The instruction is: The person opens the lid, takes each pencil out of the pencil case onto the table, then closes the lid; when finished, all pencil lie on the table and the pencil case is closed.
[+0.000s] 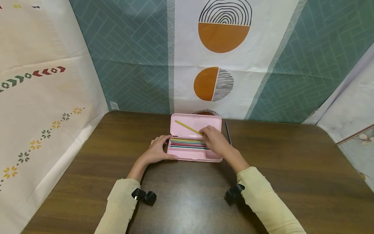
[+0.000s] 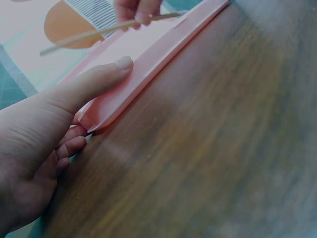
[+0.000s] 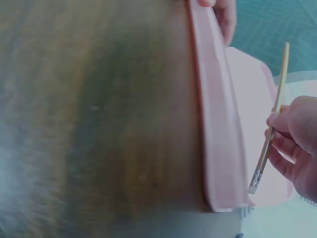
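Note:
A pink pencil case lies on the table with its lid raised at the back. Several coloured pencils lie side by side in its rear compartment. My left hand grips the left end of the case, the thumb along the front wall and the other fingers around the far corner. Over the right part of the case, my right hand pinches a yellow pencil between thumb and fingertips. That pencil slants up to the left in front of the lid. The right hand hides the right ends of the pencils inside.
A dark pencil lies on the brown wooden table just right of the case. Patterned cloths hang behind the table's far edge, and another cloth hangs along the left side.

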### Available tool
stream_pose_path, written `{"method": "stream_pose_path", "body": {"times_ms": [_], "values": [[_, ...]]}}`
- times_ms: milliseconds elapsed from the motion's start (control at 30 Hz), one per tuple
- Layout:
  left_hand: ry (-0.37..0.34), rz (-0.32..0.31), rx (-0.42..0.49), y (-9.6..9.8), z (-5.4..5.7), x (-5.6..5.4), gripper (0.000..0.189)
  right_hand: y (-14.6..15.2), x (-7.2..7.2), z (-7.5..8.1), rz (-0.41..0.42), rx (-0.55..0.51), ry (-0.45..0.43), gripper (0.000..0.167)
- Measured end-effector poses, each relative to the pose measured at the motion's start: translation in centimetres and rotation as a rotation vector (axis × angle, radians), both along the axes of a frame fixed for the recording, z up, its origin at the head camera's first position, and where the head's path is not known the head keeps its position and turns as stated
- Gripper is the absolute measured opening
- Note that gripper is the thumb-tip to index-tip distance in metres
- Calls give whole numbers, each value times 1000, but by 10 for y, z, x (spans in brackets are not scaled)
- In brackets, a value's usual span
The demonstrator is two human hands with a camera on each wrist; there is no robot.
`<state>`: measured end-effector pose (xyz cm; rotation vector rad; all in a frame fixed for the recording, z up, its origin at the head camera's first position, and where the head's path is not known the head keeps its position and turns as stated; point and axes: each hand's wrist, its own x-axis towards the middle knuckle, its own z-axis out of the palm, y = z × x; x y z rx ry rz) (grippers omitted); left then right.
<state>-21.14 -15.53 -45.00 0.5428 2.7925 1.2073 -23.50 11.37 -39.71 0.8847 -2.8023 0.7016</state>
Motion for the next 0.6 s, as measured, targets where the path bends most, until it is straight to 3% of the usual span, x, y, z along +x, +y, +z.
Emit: {"method": "stream_pose_path", "body": {"times_ms": [367,600], "values": [[10,-8,-4,1,-2,-1,91,15,-1,21,-52,-115,21,20],[15,-7,-4,1,-1,-1,90,31,-6,24,-130,-189,-39,22]]}}
